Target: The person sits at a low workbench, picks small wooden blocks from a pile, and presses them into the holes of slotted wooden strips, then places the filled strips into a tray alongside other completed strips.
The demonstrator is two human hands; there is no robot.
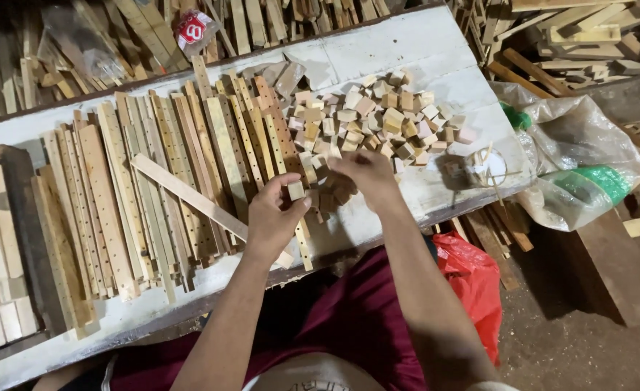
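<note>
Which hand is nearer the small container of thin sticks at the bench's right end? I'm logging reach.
Right. The right hand is over the block pile's near edge, left of the container; the left hand is farther left.

Light falls from above, brightest on white bench top point(407, 51) in upper centre of frame. Corners dim, upper left and lower right nearly black. Hard shadow under bench edge, across lap. Mild glare on clear plastic bag point(588, 137) at right. Wide-angle bend at edges. Right hand point(367, 174) slightly motion-blurred; centre otherwise sharp.
</note>
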